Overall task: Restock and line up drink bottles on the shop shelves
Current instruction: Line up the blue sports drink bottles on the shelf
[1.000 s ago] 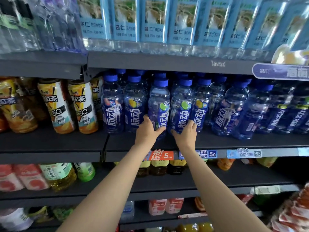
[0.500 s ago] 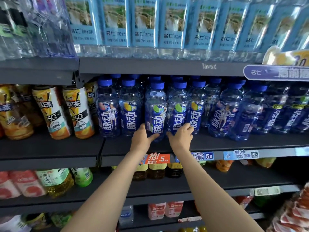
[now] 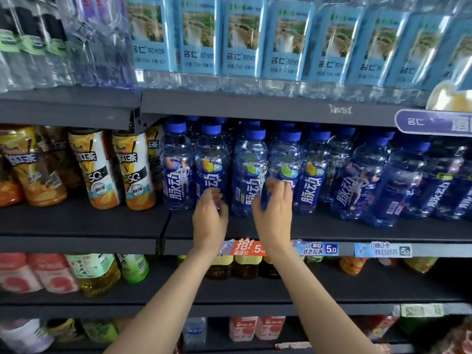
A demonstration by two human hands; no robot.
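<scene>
Judging by layout, mostly stocked: blue bottles (image 3: 251,172) fill mid shelf (image 3: 332,228) several deep, front row approx. level on left. Towards right, bottles sit tilted w/ labels turned away, so lining up prob. still left there. No spare stock in view.

Both arms stretched up and fwd to shelf front. Left hand (image 3: 210,217) up at 2nd bottle from left (image 3: 211,166), fingers curled at its lower label; blurred, so can't tell if gripping or just touching. Right hand (image 3: 274,211) curled round base of 4th bottle (image 3: 285,162), thumb on its left side.
</scene>
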